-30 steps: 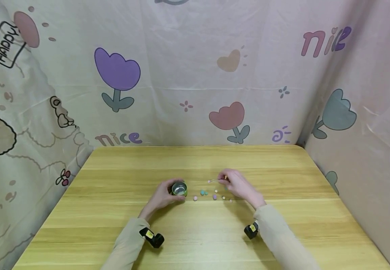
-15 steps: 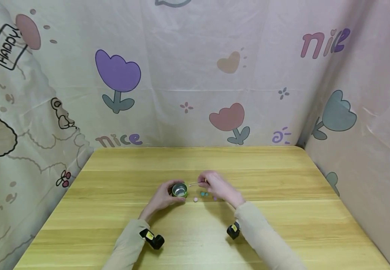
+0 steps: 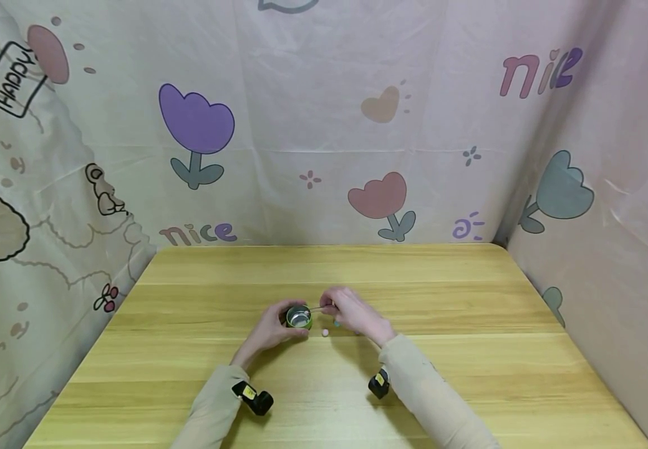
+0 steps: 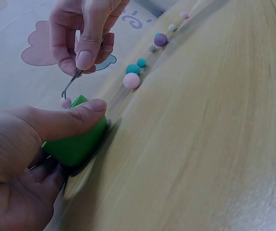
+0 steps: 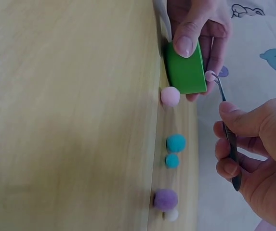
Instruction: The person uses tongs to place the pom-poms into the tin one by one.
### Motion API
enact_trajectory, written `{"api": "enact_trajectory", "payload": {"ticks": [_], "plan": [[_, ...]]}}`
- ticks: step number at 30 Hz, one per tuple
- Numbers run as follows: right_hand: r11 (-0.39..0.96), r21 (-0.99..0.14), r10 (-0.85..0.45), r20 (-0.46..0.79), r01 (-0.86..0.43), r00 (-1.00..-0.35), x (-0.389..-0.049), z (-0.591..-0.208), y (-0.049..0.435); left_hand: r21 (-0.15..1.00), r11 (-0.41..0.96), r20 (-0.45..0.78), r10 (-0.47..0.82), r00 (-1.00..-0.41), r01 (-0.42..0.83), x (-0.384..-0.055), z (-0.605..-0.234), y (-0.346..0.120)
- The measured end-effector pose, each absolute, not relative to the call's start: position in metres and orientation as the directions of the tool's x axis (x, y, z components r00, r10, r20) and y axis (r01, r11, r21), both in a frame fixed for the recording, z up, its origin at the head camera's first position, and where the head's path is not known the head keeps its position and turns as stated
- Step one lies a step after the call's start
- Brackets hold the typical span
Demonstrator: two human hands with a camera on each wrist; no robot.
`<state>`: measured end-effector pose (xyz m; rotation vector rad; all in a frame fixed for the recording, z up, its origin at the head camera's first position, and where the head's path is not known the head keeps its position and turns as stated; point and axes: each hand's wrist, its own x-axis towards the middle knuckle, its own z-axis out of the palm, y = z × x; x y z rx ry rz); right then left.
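My left hand (image 3: 270, 327) curls round a small green tin (image 5: 186, 72) with a shiny metal inside, standing upright on the table. Between thumb and fingers my right hand (image 3: 352, 312) pinches metal tweezers (image 5: 230, 139), tilted toward the tin's mouth. A small pale pink pompom (image 5: 210, 75) is gripped in the tweezer tips, at the tin's rim. Beside the tin lies a larger pink pompom (image 5: 170, 96). Farther right are a teal pompom (image 5: 176, 143), a smaller teal one (image 5: 172, 160) and a purple pompom (image 5: 166, 198).
Whitish pompoms (image 4: 172, 28) and another pink pompom (image 4: 184, 15) lie at the far end of the row. Everything stands on a wooden table (image 3: 217, 268). A printed cloth (image 3: 301, 112) hangs behind and at the sides.
My right hand has moved left with the tweezers and the small pink pompom, from above the row of pompoms to the tin's rim. The left hand still holds the tin in place.
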<state>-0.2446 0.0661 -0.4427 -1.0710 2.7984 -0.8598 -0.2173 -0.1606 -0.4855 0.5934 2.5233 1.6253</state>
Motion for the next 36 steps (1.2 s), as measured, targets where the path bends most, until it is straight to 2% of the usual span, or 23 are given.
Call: {"api": "enact_trajectory", "payload": {"ticks": [18,28,36], "plan": [[0.611,-0.540,-0.607,0.150,-0.579,-0.781,-0.2424,-0.4415,0.0688,0.891,0.364,0.132,0.365,-0.921,0.272,-0.2171,-0.4860,-0.1599],[0.616,-0.504,-0.628,0.149,-0.605,-0.763,-0.2441,-0.4430,0.0634,0.895,0.356,0.130,0.368,-0.921,0.268,-0.2185,-0.4860,-0.1597],[0.638,-0.506,-0.601,0.145,-0.581,-0.786,-0.2424,-0.4418,0.0672,0.896,0.359,0.129,0.358,-0.925,0.263,-0.2181,-0.4865,-0.1609]]}}
